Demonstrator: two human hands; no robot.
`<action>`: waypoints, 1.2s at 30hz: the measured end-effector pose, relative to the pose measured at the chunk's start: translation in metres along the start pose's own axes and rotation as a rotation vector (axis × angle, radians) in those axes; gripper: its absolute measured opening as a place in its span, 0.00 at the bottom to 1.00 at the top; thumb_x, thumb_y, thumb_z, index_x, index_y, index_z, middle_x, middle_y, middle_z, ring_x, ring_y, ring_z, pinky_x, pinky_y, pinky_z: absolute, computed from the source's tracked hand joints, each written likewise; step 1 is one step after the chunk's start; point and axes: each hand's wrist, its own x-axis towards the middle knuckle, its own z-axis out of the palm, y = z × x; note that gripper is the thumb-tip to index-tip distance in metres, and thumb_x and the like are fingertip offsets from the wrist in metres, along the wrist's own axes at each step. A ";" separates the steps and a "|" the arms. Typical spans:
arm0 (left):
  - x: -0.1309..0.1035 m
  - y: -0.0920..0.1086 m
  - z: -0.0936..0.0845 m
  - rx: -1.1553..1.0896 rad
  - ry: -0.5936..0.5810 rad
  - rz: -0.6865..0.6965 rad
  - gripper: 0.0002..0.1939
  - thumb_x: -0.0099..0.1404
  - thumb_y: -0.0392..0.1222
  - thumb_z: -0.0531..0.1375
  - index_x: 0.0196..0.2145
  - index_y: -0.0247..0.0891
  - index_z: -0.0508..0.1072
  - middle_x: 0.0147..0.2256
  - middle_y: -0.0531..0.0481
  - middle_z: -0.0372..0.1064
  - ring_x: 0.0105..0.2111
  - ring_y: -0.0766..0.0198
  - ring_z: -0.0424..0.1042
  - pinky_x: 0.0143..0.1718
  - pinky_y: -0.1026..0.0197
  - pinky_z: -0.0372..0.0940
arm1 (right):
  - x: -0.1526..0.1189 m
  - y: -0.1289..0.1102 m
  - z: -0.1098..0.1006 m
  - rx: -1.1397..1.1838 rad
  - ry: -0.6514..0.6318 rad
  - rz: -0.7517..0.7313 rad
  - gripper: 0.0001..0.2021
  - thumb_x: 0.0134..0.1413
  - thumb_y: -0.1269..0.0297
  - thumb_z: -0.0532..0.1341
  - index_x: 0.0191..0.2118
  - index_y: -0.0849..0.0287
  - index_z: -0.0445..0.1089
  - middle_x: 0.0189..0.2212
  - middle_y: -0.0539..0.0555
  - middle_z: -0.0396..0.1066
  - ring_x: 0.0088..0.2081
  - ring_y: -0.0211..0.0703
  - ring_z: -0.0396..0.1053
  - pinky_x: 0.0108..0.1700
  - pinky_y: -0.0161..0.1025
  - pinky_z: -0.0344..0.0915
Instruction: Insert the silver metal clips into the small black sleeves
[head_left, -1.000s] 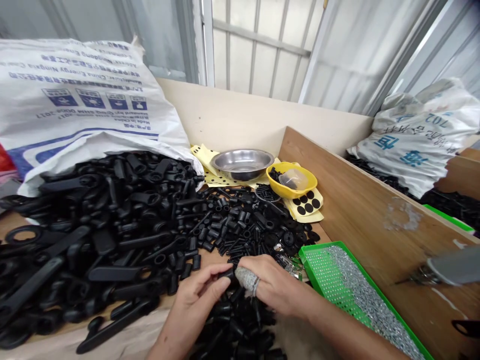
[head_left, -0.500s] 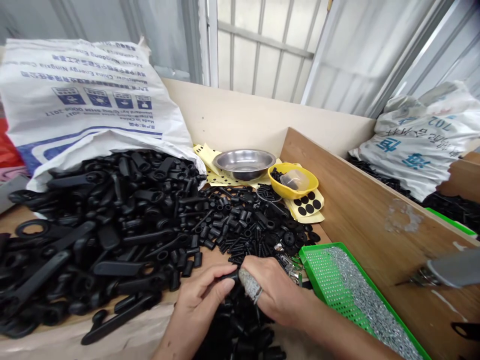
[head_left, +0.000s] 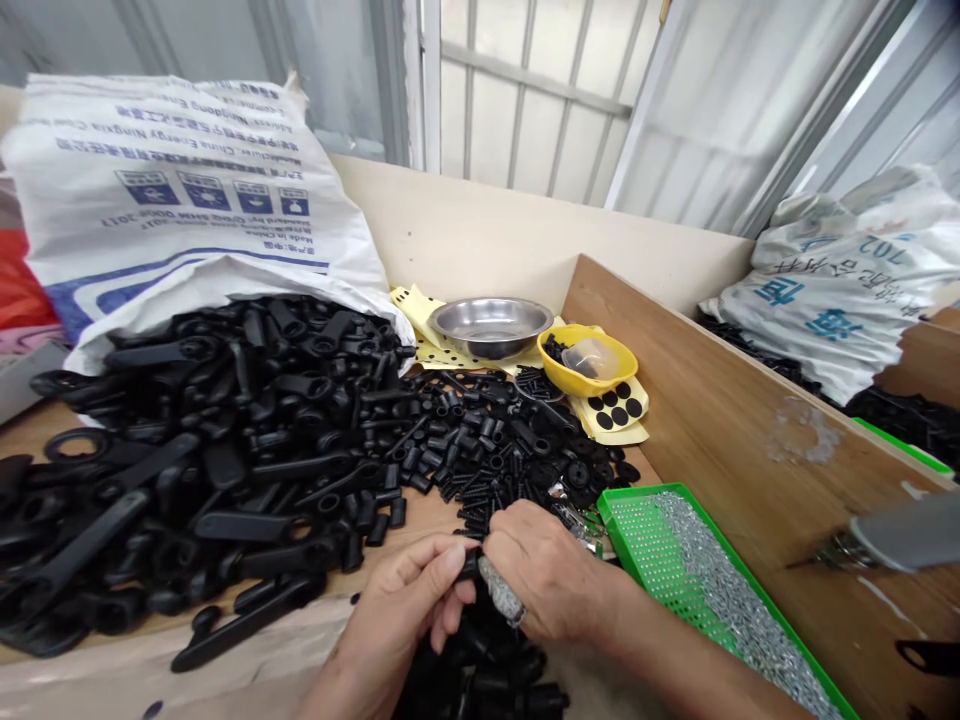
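Left hand [head_left: 394, 605]: fingertips pinched on small black part [head_left: 469, 567]. Right hand [head_left: 546, 575]: curled closed against its other end. Below both, black heap [head_left: 487, 665]; slack pinch could drop the part, lost among lookalikes.

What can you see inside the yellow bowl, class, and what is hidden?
The yellow bowl holds small black parts and a cloudy plastic tub. Whatever lies beneath them is covered.
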 end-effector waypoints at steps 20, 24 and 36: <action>0.018 -0.021 -0.051 1.012 -0.046 0.641 0.04 0.58 0.39 0.58 0.30 0.41 0.74 0.29 0.50 0.73 0.33 0.57 0.72 0.36 0.60 0.66 | 0.037 0.022 0.003 -0.040 -0.351 0.251 0.07 0.51 0.75 0.55 0.36 0.62 0.66 0.36 0.55 0.63 0.39 0.44 0.59 0.36 0.37 0.58; 0.016 -0.017 -0.053 1.045 -0.149 0.651 0.07 0.62 0.37 0.54 0.30 0.40 0.72 0.30 0.50 0.74 0.34 0.60 0.72 0.37 0.63 0.65 | 0.053 0.017 0.023 -0.081 -0.380 0.176 0.03 0.48 0.72 0.59 0.32 0.64 0.69 0.34 0.57 0.65 0.40 0.47 0.58 0.40 0.43 0.59; 0.052 0.017 -0.057 1.724 -0.071 0.628 0.16 0.51 0.21 0.51 0.31 0.33 0.74 0.38 0.39 0.73 0.39 0.47 0.66 0.35 0.50 0.59 | 0.053 0.022 0.022 -0.094 -0.371 0.164 0.06 0.51 0.74 0.54 0.34 0.64 0.68 0.34 0.59 0.66 0.40 0.48 0.59 0.43 0.47 0.56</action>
